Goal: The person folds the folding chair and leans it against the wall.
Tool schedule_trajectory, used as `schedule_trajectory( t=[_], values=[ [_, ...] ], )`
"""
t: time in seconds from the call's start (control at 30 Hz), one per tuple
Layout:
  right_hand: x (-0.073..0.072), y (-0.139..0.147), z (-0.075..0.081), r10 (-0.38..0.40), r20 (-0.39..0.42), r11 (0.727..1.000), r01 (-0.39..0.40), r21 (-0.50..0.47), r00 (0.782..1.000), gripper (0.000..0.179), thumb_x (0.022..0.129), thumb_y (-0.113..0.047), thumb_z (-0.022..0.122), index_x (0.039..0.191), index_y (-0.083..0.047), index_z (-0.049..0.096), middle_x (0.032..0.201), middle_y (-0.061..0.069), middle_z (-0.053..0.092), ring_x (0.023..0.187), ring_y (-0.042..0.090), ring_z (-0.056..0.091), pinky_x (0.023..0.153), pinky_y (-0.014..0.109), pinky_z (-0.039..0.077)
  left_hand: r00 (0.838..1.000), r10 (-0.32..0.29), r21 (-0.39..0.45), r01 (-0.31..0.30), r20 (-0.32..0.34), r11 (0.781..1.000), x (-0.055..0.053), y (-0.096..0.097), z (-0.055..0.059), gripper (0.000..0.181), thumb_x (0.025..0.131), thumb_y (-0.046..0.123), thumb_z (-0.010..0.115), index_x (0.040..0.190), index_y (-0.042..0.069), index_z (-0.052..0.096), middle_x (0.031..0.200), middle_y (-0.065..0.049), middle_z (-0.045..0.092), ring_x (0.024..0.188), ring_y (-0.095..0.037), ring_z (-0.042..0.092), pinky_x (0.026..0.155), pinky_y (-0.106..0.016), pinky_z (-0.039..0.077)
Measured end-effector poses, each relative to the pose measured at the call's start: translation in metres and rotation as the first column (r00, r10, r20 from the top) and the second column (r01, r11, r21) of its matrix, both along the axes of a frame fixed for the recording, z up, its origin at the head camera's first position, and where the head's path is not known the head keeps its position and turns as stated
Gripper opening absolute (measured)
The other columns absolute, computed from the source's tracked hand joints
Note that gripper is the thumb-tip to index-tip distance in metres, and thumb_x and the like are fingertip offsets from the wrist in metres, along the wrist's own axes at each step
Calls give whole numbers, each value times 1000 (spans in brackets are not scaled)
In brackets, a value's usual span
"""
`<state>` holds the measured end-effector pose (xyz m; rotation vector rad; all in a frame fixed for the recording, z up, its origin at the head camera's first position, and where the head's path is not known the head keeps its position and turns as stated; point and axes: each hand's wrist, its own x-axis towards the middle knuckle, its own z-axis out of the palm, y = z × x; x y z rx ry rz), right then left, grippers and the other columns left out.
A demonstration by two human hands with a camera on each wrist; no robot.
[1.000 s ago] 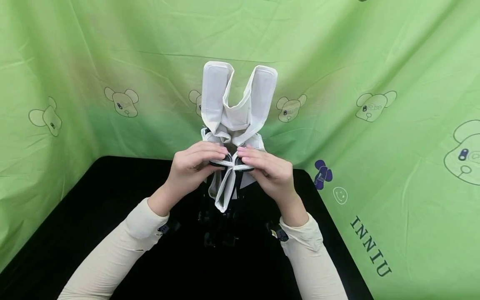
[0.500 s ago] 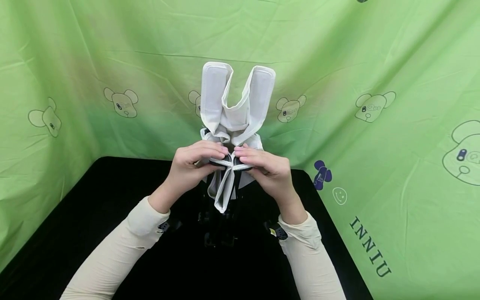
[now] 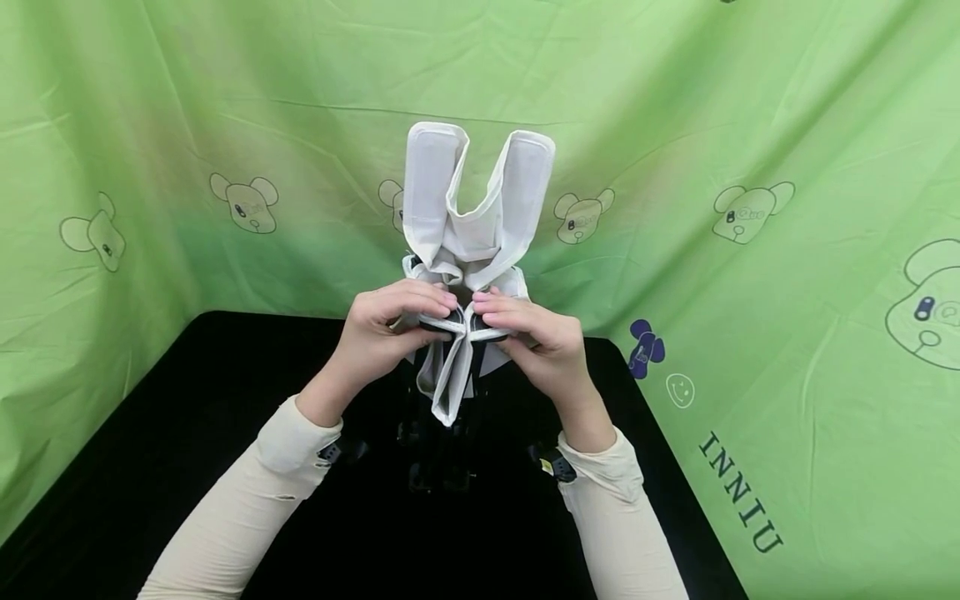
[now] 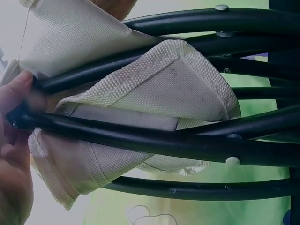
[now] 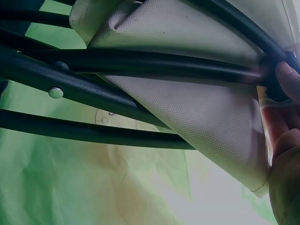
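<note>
A small folding chair with white cloth [image 3: 476, 233] and black tube legs stands folded up in the middle of the head view. Two cloth flaps stick up from its top. My left hand [image 3: 382, 329] grips its left near corner, fingers above and thumb below. The matching right corner is held the same way by my right hand [image 3: 546, 337]; the two corners nearly touch. In the left wrist view, the thumb presses a black tube end beside a riveted black leg [image 4: 206, 145]. The right wrist view has the thumb on another tube end, above sagging cloth [image 5: 206, 112].
The chair's lower part blends into a black tabletop [image 3: 300, 533]. A green curtain [image 3: 660, 108] with printed bear heads hangs behind the table and along both sides.
Almost nothing differs. Both hands stay on the chair's corners, and the folded chair keeps its shape and place; the left forearm shifts slightly to the right.
</note>
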<state>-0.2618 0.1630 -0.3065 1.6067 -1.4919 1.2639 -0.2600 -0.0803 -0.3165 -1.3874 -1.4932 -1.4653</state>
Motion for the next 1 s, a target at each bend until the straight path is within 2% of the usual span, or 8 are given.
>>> schedule_trajectory(
  t=[0.1,0.3,0.53,0.77,1.0],
  values=[
    [1,1,-1,1,10,1000,-1,2,1000,19,93,1,72,107,14,70,113,25,73,117,40,68,105,61,47,1000,7,-2,-7,-4,1000,2,0,0,41,63,-26,82,97,-4,75,104,-19,76,110,-26,70,105,-46,51],
    [5,1,-1,-33,8,999,33,22,999,20,96,-1,70,109,13,70,116,25,72,118,41,67,106,62,46,997,48,-20,-50,-55,999,7,-1,2,42,64,-24,84,99,-3,75,105,-19,75,110,-27,70,107,-49,49],
    [10,6,1,-113,-2,993,113,41,994,21,94,1,71,112,11,69,118,25,70,121,41,65,108,55,47,981,164,-79,-173,-104,982,15,-3,6,43,70,-15,86,109,-2,73,113,-15,73,114,-29,66,107,-41,50],
    [14,8,2,-165,-15,984,166,63,986,27,87,13,71,114,8,70,119,24,70,122,40,64,109,52,47,975,175,-129,-193,-139,973,17,-7,11,43,71,-12,87,110,0,73,116,-15,72,116,-30,65,106,-38,50],
    [18,11,1,-201,-26,977,203,68,979,31,84,15,72,114,7,71,121,24,70,122,37,65,109,50,47,971,174,-145,-198,-165,969,17,-13,13,42,71,-8,89,109,-1,74,117,-16,72,118,-30,64,106,-40,49]
  ],
)
